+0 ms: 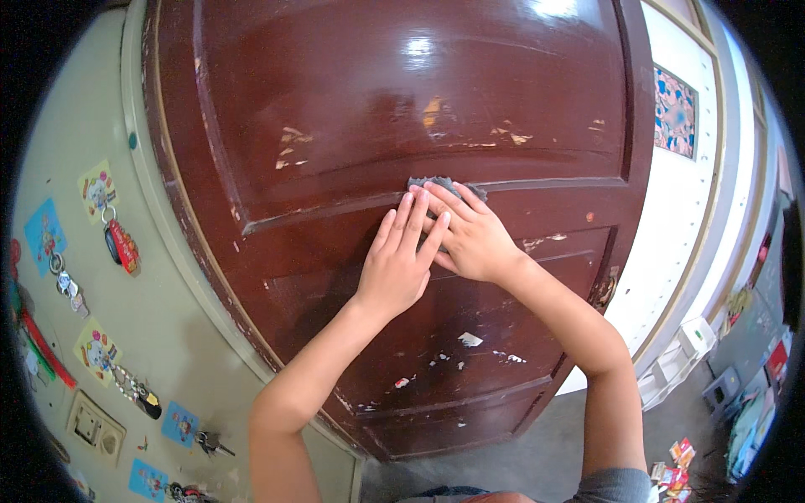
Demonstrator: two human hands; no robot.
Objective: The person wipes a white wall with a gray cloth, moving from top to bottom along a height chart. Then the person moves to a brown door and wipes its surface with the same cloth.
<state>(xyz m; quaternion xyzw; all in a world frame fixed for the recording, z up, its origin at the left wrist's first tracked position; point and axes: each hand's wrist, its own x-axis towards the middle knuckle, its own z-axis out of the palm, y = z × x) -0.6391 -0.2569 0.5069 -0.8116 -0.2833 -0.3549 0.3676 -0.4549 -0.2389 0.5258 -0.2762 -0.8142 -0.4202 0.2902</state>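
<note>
A dark grey cloth [433, 181] is pressed against the brown wooden door [402, 101], on the rail between its upper and lower panels. My right hand [476, 239] lies over the cloth and holds it to the door, hiding most of it. My left hand [396, 264] reaches in from the left with its fingers stretched out. Its fingertips overlap the fingers of my right hand at the cloth's edge. Chipped paint marks [293, 147] show on the upper panel, and white flecks [470, 339] lower down.
A metal door handle [604, 287] is at the door's right edge. On the left wall hang several keyrings, one with a red fob [122, 250], above a socket [96, 427]. To the right are a white door [641, 243], a white rack [679, 360] and clutter on the grey floor [579, 419].
</note>
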